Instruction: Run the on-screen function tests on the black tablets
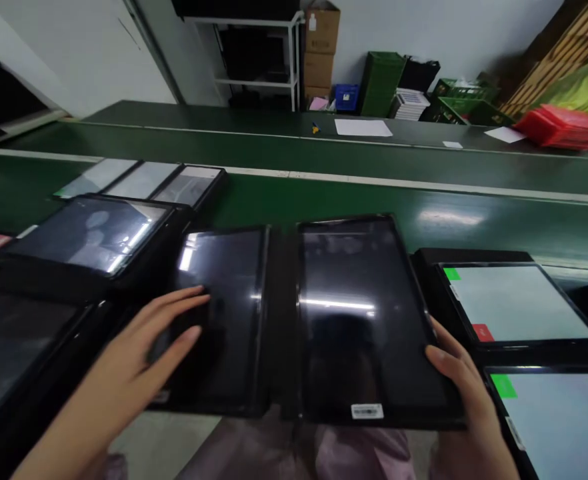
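In front of me a dark-screened tablet (347, 360) with a white barcode label at its lower edge is tilted up slightly. My right hand (467, 380) grips its right edge, thumb on the front and the other fingers mostly hidden behind. Beside it, on the left, is a second dark tablet (224, 333), its screen reflecting a lamp. Over that screen's left part reaches my left hand (164, 333), fingers stretched out and thumb apart, holding nothing. Whether its fingertips touch the glass, I cannot tell.
Several other tablets (94, 230) lie on the left of the green belt (274, 200). At right, two lit tablets (519, 303) show pale screens with coloured corner squares. Farther back are a white paper sheet (363, 127), red trays (561, 127), green crates (381, 83) and cardboard boxes (320, 50).
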Available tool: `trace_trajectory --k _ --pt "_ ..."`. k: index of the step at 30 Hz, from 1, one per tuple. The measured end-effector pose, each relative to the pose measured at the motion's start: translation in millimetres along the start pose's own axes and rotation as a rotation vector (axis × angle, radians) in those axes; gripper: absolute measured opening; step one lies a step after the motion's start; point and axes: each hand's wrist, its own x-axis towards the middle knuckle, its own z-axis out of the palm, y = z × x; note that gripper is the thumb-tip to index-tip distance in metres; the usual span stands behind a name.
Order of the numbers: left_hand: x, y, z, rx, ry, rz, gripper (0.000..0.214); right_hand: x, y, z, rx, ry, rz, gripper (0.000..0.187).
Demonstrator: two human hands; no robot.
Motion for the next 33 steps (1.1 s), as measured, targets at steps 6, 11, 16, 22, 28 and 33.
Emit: trace_trajectory --k 6,11,16,22,28,33 --pt "43.2 12.8 67.4 0.112 -0.156 0.073 0.071 17.5 1.6 -26.9 -0.425 0.197 -0.341 0.043" --pt "89.7 35.4 94.9 0.320 -0.227 0.191 0.073 51.8 9.5 -14.8 -0.845 0.271 -0.788 0.048" --pt "156.3 69.6 116.1 0.375 -0.200 0.297 0.072 104.7 26.3 3.9 -0.839 0.172 -0.698 0.061" --pt "170.6 83.0 125.4 0.394 -0.159 0.254 0.066 134.0 16.4 6.6 -0.734 0.089 -0.627 0.058" --pt "166.4 82.6 120.9 0.356 -0.145 0.222 0.061 134.7 18.7 7.3 -0.735 0.112 -0.671 0.055" --pt "167.5 99.4 123.6 0.364 -0.206 0.134 0.061 137.8 17.6 9.6 -0.796 0.191 -0.797 0.046"
